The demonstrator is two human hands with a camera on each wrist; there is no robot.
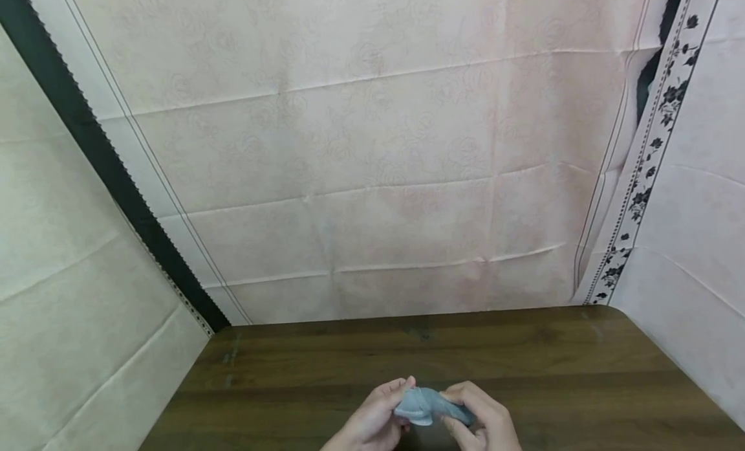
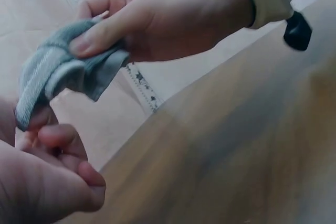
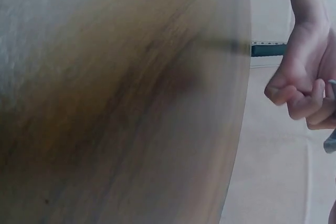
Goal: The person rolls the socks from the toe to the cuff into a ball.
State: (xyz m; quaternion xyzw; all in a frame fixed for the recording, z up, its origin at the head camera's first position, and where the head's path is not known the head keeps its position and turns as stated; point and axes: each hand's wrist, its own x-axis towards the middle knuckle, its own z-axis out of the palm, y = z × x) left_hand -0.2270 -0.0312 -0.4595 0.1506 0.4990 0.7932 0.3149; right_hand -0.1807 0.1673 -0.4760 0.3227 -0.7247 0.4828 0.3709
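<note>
A blue-grey knitted sock [image 1: 423, 406], folded and bunched up, is held between both hands above the table. My left hand [image 1: 375, 417] grips its left end with the thumb on top. In the left wrist view, the curled fingers of the left hand [image 2: 47, 177] are at the lower tip of the sock [image 2: 39, 80]. My right hand [image 1: 483, 417] pinches the other end, its thumb [image 2: 86, 43] pressed flat on the fabric. The right wrist view catches the curled left hand [image 3: 304, 74] and only a sliver of the sock [image 3: 330, 144] at the frame edge.
Beneath the hands is a brown wood-grain table [image 1: 302, 367] with a rounded far right corner. Pale patterned cloth [image 1: 372, 153] hangs behind it, with further cloth panels on the left [image 1: 87, 308] and right [image 1: 692, 257]. A dark green strip [image 1: 116, 173] runs down the left corner.
</note>
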